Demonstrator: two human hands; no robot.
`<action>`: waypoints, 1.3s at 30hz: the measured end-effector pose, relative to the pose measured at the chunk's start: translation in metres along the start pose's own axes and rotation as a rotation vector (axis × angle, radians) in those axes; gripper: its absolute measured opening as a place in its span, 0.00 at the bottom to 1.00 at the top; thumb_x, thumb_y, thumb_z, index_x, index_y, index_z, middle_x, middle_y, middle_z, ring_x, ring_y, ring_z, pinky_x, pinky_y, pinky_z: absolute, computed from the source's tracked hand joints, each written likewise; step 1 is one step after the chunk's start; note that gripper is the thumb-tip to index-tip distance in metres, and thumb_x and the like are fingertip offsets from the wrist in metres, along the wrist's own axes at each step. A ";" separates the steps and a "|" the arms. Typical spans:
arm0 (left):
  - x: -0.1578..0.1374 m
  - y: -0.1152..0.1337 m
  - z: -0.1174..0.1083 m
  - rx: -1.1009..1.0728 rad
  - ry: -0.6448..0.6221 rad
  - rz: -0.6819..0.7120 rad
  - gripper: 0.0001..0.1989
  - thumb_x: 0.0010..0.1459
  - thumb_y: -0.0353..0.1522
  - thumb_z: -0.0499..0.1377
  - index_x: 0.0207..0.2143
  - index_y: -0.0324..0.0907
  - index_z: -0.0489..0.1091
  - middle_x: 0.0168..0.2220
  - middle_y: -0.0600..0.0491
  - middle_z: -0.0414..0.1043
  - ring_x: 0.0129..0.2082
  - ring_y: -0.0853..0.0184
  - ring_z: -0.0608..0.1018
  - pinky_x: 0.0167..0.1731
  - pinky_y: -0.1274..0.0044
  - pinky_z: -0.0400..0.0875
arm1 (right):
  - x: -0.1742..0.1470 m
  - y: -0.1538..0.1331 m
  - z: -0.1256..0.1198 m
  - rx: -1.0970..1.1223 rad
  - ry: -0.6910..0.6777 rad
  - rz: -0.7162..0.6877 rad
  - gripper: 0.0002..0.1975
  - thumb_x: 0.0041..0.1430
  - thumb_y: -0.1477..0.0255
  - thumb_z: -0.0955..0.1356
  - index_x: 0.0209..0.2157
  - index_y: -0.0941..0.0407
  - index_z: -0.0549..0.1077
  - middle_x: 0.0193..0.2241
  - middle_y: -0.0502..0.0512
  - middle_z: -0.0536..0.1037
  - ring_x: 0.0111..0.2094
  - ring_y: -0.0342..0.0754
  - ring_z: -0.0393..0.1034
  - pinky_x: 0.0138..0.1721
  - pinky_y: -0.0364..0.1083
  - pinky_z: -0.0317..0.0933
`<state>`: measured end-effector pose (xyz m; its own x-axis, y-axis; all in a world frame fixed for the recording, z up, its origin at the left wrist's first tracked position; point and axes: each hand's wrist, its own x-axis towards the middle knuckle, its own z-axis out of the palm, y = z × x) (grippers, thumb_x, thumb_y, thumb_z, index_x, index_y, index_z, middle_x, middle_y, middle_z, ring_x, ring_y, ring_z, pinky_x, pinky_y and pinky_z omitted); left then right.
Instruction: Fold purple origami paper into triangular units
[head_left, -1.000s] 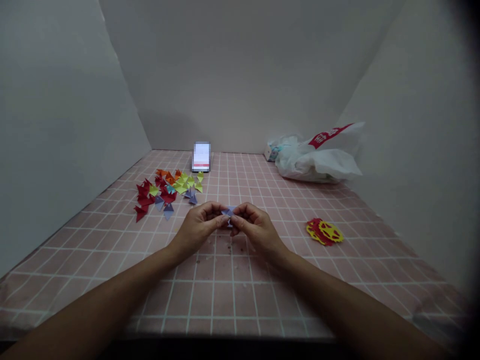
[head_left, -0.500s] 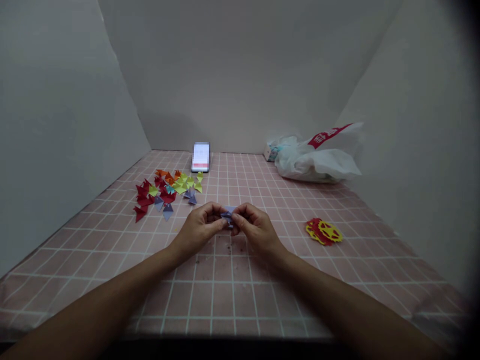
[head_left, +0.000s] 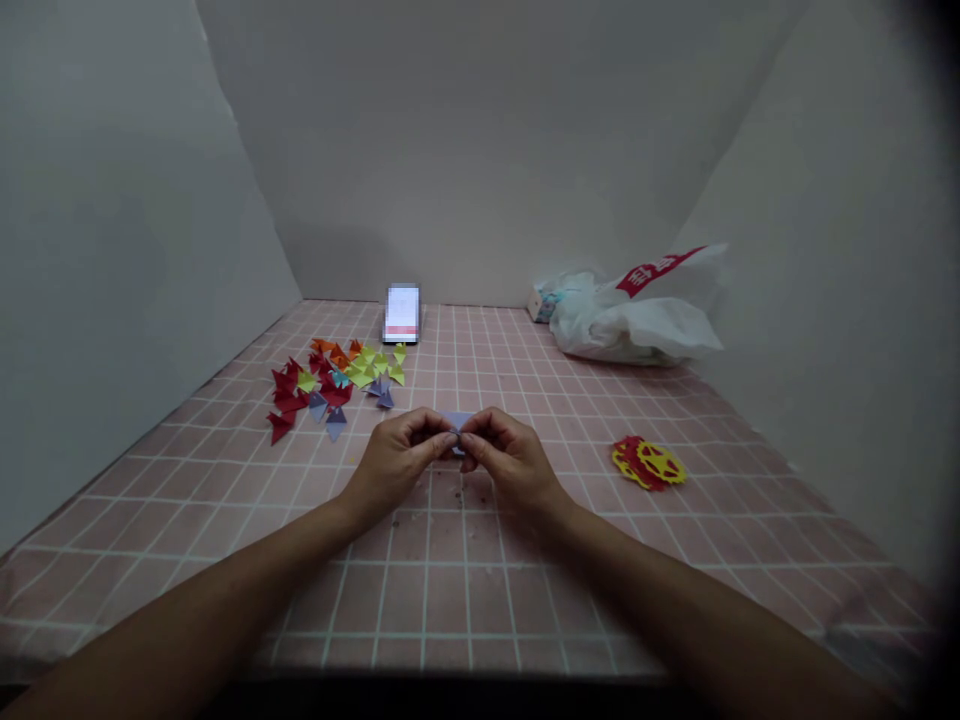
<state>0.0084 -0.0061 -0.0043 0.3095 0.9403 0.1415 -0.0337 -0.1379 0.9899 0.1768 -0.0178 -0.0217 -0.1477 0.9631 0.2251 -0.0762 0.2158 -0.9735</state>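
Between my two hands, just above the middle of the table, is a small piece of folded purple paper (head_left: 457, 418). My left hand (head_left: 401, 450) grips its left side between thumb and fingers. From the other side my right hand (head_left: 506, 455) pinches it, with the two thumb tips almost meeting in front. Most of the folded paper is hidden behind the thumbs and fingers; a flat purple part shows above them. To the left lie several small folded paper pieces, among them purple ones (head_left: 336, 422), red ones (head_left: 289, 400), yellow ones (head_left: 361, 372) and orange ones (head_left: 341, 355).
A phone (head_left: 402, 314) with a lit, blurred screen stands at the back. A white plastic bag (head_left: 637, 325) and a small box (head_left: 538, 304) lie at the back right. Red and yellow cut-out shapes (head_left: 660, 465) are on the right of the pink checked tablecloth (head_left: 540, 610).
My thumbs have come closer together over the purple paper, covering the folded part that showed between them before. The things on the table have stayed in place.
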 end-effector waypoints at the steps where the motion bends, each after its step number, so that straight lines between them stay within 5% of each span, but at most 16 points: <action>1: 0.000 0.000 0.000 0.009 0.008 0.008 0.06 0.54 0.32 0.65 0.31 0.38 0.74 0.30 0.54 0.75 0.31 0.69 0.80 0.35 0.76 0.79 | 0.000 0.000 0.000 0.006 0.000 0.000 0.07 0.56 0.68 0.71 0.30 0.55 0.71 0.27 0.48 0.72 0.25 0.41 0.69 0.27 0.43 0.65; 21: 0.001 -0.005 -0.002 0.041 0.053 0.057 0.05 0.54 0.32 0.64 0.30 0.39 0.74 0.28 0.55 0.75 0.29 0.69 0.78 0.33 0.77 0.75 | -0.002 -0.001 -0.005 -0.229 0.033 -0.104 0.02 0.58 0.72 0.68 0.31 0.54 0.70 0.29 0.50 0.72 0.29 0.45 0.69 0.29 0.45 0.64; 34: 0.002 -0.006 -0.004 0.126 0.041 0.041 0.06 0.54 0.34 0.64 0.29 0.39 0.74 0.27 0.55 0.74 0.27 0.70 0.75 0.30 0.78 0.70 | -0.002 -0.013 -0.004 -0.498 0.054 -0.356 0.07 0.59 0.77 0.68 0.28 0.55 0.69 0.29 0.51 0.70 0.33 0.46 0.66 0.35 0.46 0.59; 39: 0.003 -0.004 -0.006 0.032 -0.056 -0.025 0.08 0.55 0.35 0.64 0.33 0.38 0.75 0.29 0.53 0.76 0.29 0.69 0.77 0.33 0.76 0.73 | -0.001 -0.010 -0.004 -0.331 0.046 -0.172 0.06 0.57 0.73 0.68 0.26 0.55 0.69 0.27 0.50 0.71 0.31 0.46 0.67 0.34 0.46 0.60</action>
<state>0.0041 -0.0010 -0.0074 0.3626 0.9249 0.1148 0.0046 -0.1249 0.9922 0.1814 -0.0204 -0.0123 -0.1152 0.9127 0.3921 0.2280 0.4085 -0.8838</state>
